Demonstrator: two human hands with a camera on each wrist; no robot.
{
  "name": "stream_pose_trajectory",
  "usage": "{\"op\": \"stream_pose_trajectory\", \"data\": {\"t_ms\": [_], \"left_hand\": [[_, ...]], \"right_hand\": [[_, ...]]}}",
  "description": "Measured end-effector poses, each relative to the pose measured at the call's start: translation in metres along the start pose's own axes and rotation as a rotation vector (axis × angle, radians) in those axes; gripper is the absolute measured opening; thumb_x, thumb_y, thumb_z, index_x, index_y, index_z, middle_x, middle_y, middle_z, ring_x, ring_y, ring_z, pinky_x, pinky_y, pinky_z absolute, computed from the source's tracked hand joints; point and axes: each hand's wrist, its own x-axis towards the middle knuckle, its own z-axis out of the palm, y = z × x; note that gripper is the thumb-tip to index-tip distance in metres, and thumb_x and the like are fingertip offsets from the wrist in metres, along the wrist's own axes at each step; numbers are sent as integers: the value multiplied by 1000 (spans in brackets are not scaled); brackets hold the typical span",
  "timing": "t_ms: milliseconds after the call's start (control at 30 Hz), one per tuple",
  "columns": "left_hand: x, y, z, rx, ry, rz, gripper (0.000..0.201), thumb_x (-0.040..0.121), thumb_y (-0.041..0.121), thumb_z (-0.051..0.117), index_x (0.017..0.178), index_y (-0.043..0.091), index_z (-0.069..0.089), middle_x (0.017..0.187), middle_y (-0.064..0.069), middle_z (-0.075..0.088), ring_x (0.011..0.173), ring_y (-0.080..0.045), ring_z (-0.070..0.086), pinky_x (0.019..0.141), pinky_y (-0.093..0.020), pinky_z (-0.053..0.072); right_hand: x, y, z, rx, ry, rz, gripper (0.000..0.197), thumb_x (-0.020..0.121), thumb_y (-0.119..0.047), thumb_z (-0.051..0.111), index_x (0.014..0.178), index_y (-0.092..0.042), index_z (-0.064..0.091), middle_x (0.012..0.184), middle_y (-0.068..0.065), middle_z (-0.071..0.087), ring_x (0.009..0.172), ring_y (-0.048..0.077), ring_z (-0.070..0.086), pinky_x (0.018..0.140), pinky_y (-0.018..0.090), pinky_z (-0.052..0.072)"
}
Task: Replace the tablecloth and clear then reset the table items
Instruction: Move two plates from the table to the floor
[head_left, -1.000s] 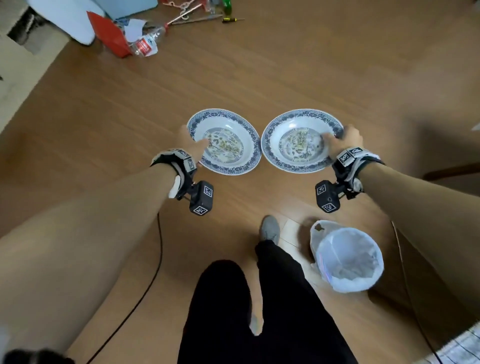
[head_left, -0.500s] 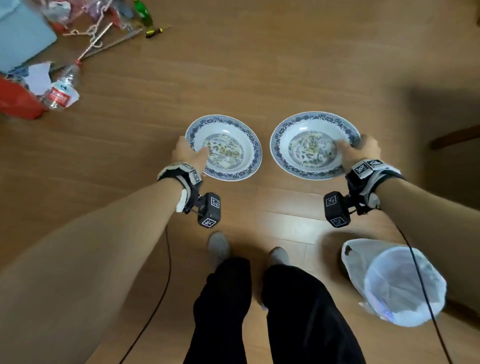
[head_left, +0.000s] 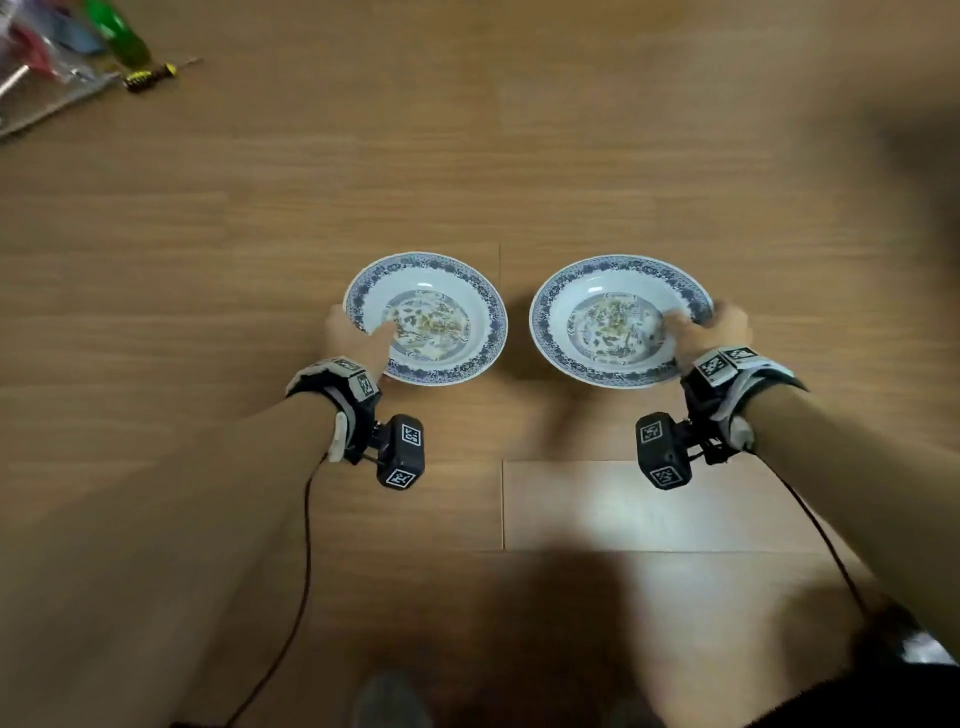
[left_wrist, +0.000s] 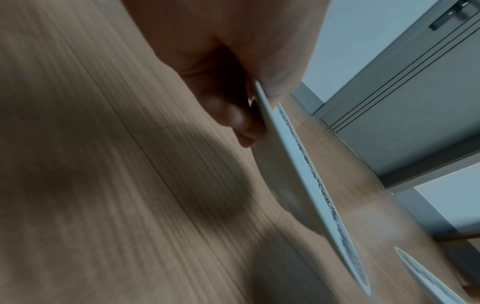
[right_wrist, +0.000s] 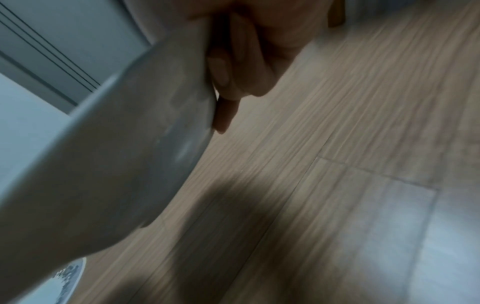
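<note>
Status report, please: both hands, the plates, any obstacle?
Left hand grips one blue-rimmed white porcelain plate; right hand grips its twin. Plates level, apart, above wooden floor. Nothing ahead in the way.

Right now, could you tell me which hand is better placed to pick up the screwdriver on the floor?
Neither is free, but the left hand is on the screwdriver's side.

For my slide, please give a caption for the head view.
Each hand carries one blue-rimmed plate above wooden floor.

Left hand (head_left: 358, 338), right hand (head_left: 714, 330): both gripping.
</note>
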Motion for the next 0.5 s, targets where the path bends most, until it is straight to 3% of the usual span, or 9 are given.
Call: {"op": "stream_pose_trajectory", "data": {"t_ms": [67,200,333,500], "left_hand": [[32,-22,36,-19,-7,32,49,86,19,71,127,1,51,120,-10,60,102,-22,57,81,-34,45],[81,-58,81,-35,9,78,61,84,26,73,134,1,49,128,-14,59,116,-31,57,94,-43,49],[95,-80,98,-103,13,75,53,83,26,74,128,5,55,122,-10,63,110,-27,60,86,-34,47],[81,-106,99,-168,37,89,46,83,20,75,123,4,59,115,-6,66,100,-19,62,82,-28,46]], "right_hand": [[30,21,37,8,38,-15,28,91,-28,65,108,-6,58,100,10,62,82,26,57,69,37,52],[71,48,85,19,47,-53,22,90,-27,64,96,-10,52,94,9,58,80,25,54,64,32,39],[81,63,113,55,59,-90,24,87,-30,66,95,-12,54,96,8,63,83,27,61,69,37,52],[70,79,131,73,21,-109,28,83,-34,67,95,-11,57,94,9,65,85,28,64,72,40,55]]}}
